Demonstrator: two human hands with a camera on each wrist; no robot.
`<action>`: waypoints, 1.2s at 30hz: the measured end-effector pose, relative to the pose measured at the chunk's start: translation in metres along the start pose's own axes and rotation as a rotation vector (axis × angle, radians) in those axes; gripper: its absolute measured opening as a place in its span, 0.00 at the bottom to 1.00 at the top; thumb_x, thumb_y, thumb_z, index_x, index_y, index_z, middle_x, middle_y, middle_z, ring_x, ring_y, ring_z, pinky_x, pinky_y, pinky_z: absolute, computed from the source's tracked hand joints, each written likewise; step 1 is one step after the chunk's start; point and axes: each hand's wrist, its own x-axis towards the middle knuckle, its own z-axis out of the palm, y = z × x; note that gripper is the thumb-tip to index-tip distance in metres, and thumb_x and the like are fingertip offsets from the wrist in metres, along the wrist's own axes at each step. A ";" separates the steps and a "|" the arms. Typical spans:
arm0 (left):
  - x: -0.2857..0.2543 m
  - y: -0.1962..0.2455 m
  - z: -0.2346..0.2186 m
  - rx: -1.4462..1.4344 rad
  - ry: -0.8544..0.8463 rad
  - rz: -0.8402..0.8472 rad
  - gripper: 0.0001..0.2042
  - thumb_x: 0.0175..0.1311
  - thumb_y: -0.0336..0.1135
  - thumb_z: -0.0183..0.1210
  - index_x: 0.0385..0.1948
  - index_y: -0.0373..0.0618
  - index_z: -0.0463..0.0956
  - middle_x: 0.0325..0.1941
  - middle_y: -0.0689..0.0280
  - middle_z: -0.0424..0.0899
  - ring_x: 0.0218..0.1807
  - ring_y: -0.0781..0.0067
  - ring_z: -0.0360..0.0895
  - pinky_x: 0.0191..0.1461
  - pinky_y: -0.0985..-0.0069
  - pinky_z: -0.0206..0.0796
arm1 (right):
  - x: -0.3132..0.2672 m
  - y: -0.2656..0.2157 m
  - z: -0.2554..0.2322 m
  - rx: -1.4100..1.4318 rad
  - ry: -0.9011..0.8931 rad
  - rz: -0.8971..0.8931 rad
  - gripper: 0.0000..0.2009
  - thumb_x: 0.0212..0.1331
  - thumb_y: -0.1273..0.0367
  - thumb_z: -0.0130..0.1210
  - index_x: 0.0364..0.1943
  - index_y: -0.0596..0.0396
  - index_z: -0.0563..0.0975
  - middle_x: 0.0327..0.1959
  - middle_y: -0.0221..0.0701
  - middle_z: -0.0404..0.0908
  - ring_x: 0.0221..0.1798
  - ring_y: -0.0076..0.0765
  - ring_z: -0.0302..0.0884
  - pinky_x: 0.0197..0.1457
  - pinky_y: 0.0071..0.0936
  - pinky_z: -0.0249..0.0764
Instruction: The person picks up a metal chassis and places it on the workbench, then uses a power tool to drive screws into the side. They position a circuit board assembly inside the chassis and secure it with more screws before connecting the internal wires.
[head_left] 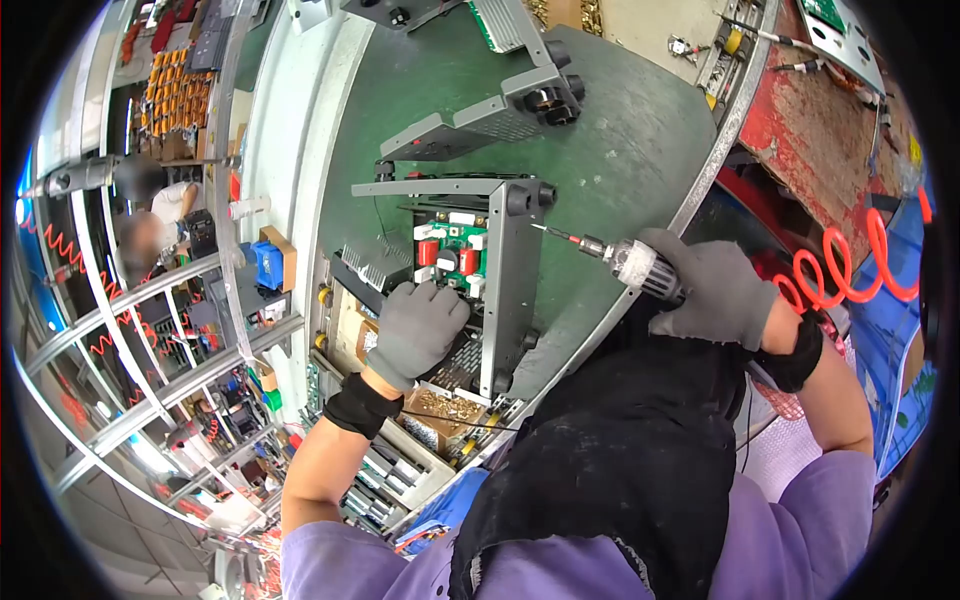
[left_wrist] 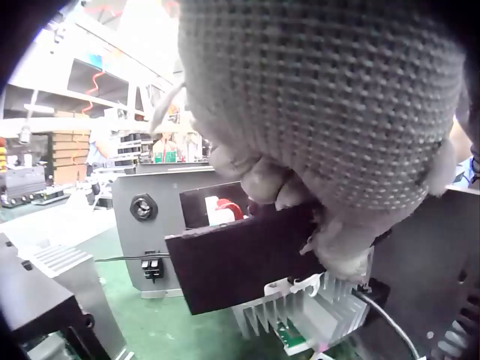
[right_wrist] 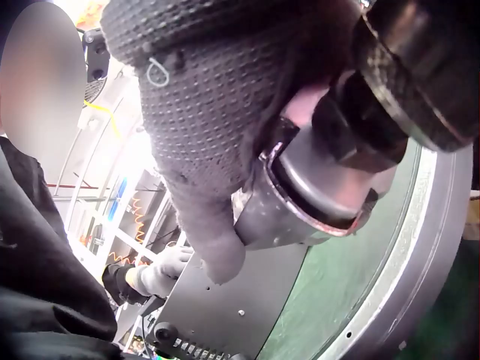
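My gloved left hand (head_left: 415,335) is at the open side of a grey metal housing (head_left: 511,290). In the left wrist view its curled fingers and thumb pinch the top of a flat black plate (left_wrist: 232,262), with a finned heatsink (left_wrist: 315,311) just below. Inside the housing is a green circuit board (head_left: 455,237) with red and white components. My gloved right hand (head_left: 715,290) grips a power screwdriver (head_left: 640,268) to the right of the housing. Its thin bit (head_left: 555,232) points left, the tip close to the housing's side wall in the head view.
More grey housing parts (head_left: 450,128) stand farther back on the green work surface (head_left: 630,130). A box of small brass-coloured parts (head_left: 440,408) lies near the left forearm. A red coiled hose (head_left: 840,265) hangs beside the right hand. Another person (head_left: 180,205) is beyond the metal frame at left.
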 end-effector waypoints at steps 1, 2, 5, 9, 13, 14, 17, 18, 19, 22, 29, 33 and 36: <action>-0.001 0.001 0.000 -0.005 0.005 -0.001 0.03 0.46 0.34 0.56 0.23 0.52 0.73 0.25 0.71 0.70 0.31 0.70 0.72 0.32 0.71 0.60 | 0.002 0.003 0.002 0.010 0.000 0.006 0.39 0.39 0.58 0.68 0.59 0.48 0.64 0.28 0.40 0.80 0.35 0.52 0.80 0.39 0.43 0.75; -0.002 0.000 0.004 -0.007 0.034 0.002 0.04 0.44 0.34 0.57 0.23 0.52 0.73 0.25 0.71 0.69 0.30 0.70 0.71 0.31 0.70 0.59 | 0.004 0.007 0.005 0.012 0.024 -0.048 0.38 0.39 0.58 0.68 0.59 0.48 0.64 0.28 0.41 0.80 0.34 0.53 0.80 0.39 0.43 0.75; -0.001 -0.001 0.007 -0.032 0.041 0.009 0.05 0.41 0.34 0.58 0.23 0.51 0.74 0.24 0.71 0.69 0.30 0.70 0.70 0.31 0.70 0.59 | 0.007 0.012 0.008 0.005 0.047 -0.105 0.37 0.39 0.60 0.67 0.59 0.48 0.64 0.27 0.41 0.79 0.33 0.53 0.80 0.38 0.43 0.74; -0.001 -0.002 0.011 -0.043 0.061 0.008 0.10 0.34 0.32 0.59 0.24 0.49 0.74 0.23 0.70 0.69 0.28 0.68 0.69 0.30 0.70 0.59 | 0.009 0.012 0.013 -0.031 0.090 -0.120 0.40 0.35 0.61 0.70 0.60 0.49 0.66 0.26 0.39 0.79 0.32 0.50 0.80 0.37 0.40 0.74; -0.003 -0.004 0.012 -0.011 0.027 0.032 0.08 0.40 0.34 0.58 0.25 0.51 0.75 0.24 0.71 0.69 0.30 0.70 0.69 0.31 0.70 0.59 | 0.011 0.014 0.015 0.005 0.099 -0.137 0.40 0.35 0.61 0.70 0.59 0.49 0.66 0.26 0.39 0.79 0.32 0.50 0.80 0.36 0.40 0.74; -0.003 -0.004 0.011 -0.013 0.024 0.035 0.08 0.40 0.34 0.58 0.25 0.51 0.75 0.24 0.71 0.69 0.30 0.70 0.69 0.31 0.70 0.59 | 0.011 0.014 0.016 -0.009 0.100 -0.143 0.40 0.35 0.62 0.70 0.59 0.49 0.66 0.26 0.39 0.79 0.32 0.50 0.80 0.36 0.41 0.74; -0.002 -0.005 0.009 -0.014 0.005 0.043 0.08 0.39 0.34 0.58 0.25 0.51 0.75 0.24 0.71 0.69 0.30 0.70 0.70 0.31 0.71 0.59 | 0.012 0.015 0.016 -0.020 0.089 -0.139 0.40 0.35 0.62 0.70 0.59 0.49 0.66 0.26 0.39 0.79 0.32 0.51 0.80 0.36 0.41 0.74; -0.003 -0.006 0.010 -0.019 0.005 0.039 0.08 0.39 0.34 0.58 0.25 0.51 0.75 0.24 0.72 0.69 0.30 0.70 0.70 0.31 0.71 0.59 | 0.012 0.014 0.015 -0.021 0.079 -0.130 0.40 0.35 0.62 0.70 0.59 0.49 0.66 0.26 0.39 0.79 0.32 0.51 0.80 0.36 0.41 0.74; -0.003 -0.007 0.011 -0.024 0.006 0.036 0.08 0.39 0.34 0.58 0.25 0.51 0.74 0.24 0.72 0.69 0.30 0.70 0.70 0.31 0.71 0.59 | 0.011 0.014 0.014 -0.018 0.077 -0.128 0.40 0.35 0.62 0.70 0.59 0.49 0.66 0.26 0.39 0.79 0.32 0.51 0.80 0.36 0.41 0.74; -0.004 -0.007 0.013 -0.017 0.011 0.039 0.08 0.39 0.34 0.58 0.25 0.51 0.75 0.24 0.72 0.69 0.30 0.70 0.70 0.32 0.71 0.59 | 0.011 0.015 0.013 0.000 0.075 -0.168 0.34 0.42 0.63 0.65 0.57 0.50 0.64 0.25 0.39 0.78 0.33 0.52 0.79 0.38 0.42 0.74; -0.004 -0.007 0.013 0.000 0.056 0.062 0.07 0.40 0.34 0.57 0.25 0.51 0.75 0.24 0.72 0.68 0.29 0.71 0.69 0.32 0.71 0.59 | 0.015 0.014 0.019 -0.032 0.118 -0.174 0.40 0.34 0.63 0.69 0.60 0.50 0.65 0.25 0.38 0.79 0.31 0.51 0.79 0.37 0.41 0.73; -0.005 -0.006 0.012 0.001 0.049 0.065 0.06 0.41 0.34 0.57 0.24 0.51 0.74 0.24 0.72 0.68 0.29 0.71 0.69 0.32 0.71 0.59 | 0.016 0.005 0.014 -0.133 0.100 -0.145 0.39 0.38 0.63 0.69 0.61 0.49 0.65 0.29 0.36 0.79 0.33 0.48 0.79 0.39 0.39 0.73; -0.005 -0.004 0.012 -0.002 0.053 0.089 0.05 0.42 0.34 0.56 0.23 0.51 0.73 0.24 0.72 0.68 0.29 0.71 0.69 0.31 0.71 0.59 | 0.021 -0.002 0.025 -0.366 0.152 -0.085 0.37 0.41 0.64 0.67 0.61 0.48 0.66 0.32 0.34 0.79 0.36 0.43 0.79 0.41 0.38 0.73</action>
